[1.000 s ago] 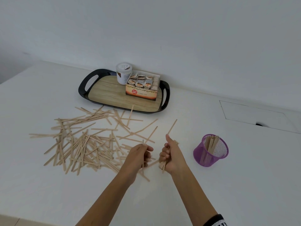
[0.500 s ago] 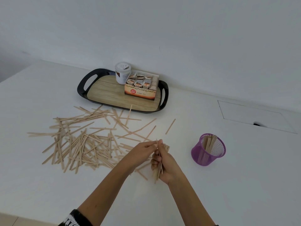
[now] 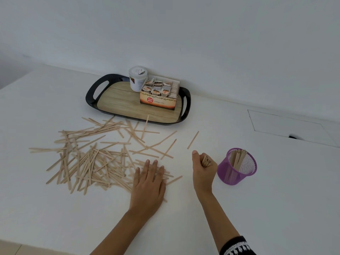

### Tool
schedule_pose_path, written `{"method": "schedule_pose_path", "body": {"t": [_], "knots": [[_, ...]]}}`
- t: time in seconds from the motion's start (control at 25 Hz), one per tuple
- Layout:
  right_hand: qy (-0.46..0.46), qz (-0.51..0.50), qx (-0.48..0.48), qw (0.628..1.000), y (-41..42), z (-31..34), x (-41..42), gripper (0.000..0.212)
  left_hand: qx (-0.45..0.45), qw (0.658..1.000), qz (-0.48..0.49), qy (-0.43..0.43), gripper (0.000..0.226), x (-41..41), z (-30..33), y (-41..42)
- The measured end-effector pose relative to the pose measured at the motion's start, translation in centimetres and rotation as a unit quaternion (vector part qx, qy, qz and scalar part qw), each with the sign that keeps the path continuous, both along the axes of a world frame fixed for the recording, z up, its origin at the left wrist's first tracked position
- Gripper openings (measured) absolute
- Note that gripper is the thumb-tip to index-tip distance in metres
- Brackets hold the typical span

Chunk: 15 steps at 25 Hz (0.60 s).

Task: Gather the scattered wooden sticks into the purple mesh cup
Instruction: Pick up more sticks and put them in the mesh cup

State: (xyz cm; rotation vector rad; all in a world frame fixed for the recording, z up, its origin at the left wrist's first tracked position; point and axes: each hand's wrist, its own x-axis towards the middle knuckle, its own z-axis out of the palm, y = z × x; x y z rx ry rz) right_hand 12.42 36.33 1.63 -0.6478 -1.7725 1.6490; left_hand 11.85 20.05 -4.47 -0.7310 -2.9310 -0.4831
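Observation:
Several thin wooden sticks lie scattered over the white table, left of centre. My left hand lies flat with straight fingers on the right edge of that pile. My right hand grips a bundle of sticks in its fist, thumb up, just left of the purple mesh cup. The cup stands upright with several sticks inside it. A single stick lies apart, above my right hand.
A black-rimmed tray with a wood-look floor sits at the back, holding a white tub and a tea-bag box. One stick leans over the tray's front rim. A recessed panel is at the right rear. The table's front edge runs along the lower left.
My left hand left the bundle and moved down-left, now flat on the pile. My right hand carried the bundle rightward, close to the cup.

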Motion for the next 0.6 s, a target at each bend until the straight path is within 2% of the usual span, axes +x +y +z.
{"method": "schedule_pose_path", "body": {"t": [0.12, 0.24, 0.32, 0.4, 0.52, 0.6], "knots": [[-0.051, 0.011, 0.017, 0.999, 0.2, -2.3, 0.3, 0.048, -0.011, 1.0, -0.004, -0.002, 0.057, 0.0, -0.3, 0.0], [-0.083, 0.019, -0.012, 0.996, 0.3, -2.8, 0.4, 0.05, 0.018, 1.0, 0.001, 0.001, 0.054, -0.1, -0.1, 0.0], [-0.098, 0.028, -0.052, 0.993, 0.2, -2.1, 0.3, 0.048, 0.059, 0.998, -0.01, 0.011, 0.049, -0.1, 0.1, 0.0], [-0.105, 0.047, -0.14, 0.983, 0.1, -1.0, 0.3, 0.047, 0.14, 0.99, -0.026, 0.004, 0.045, 0.3, 0.8, 0.5], [-0.076, 0.105, -0.281, 0.951, -0.6, 1.3, 0.6, 0.045, 0.293, 0.945, -0.016, -0.143, 0.036, 0.9, 3.6, 1.9], [-0.076, 0.147, -0.299, 0.94, -1.0, 2.4, 1.0, 0.041, 0.334, 0.904, -0.04, -0.264, 0.028, 1.1, 5.7, 3.1]]}}
